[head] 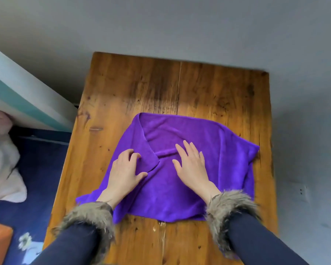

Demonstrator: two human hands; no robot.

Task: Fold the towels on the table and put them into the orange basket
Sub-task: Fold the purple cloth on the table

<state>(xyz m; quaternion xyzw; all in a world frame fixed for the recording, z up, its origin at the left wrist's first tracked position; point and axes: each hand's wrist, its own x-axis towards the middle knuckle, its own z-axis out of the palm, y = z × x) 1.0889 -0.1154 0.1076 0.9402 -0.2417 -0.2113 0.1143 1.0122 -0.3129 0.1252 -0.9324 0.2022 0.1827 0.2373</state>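
We have the purple towel (180, 169) lying near-centre on the wooden table (134, 88), its left edge flopped inward. Our left hand (125, 169) curls loosely on that flap; our right hand (191, 163) presses flat, fingers spread. We should smooth the flap square before folding.

Plush purple cloth towel (182, 169) on glossy, worn wooden table (141, 85)

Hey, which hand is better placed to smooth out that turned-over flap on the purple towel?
Left. The left hand already rests beside the flap, fingers at its edge. The right hand lies flat on the towel middle, steadying it.
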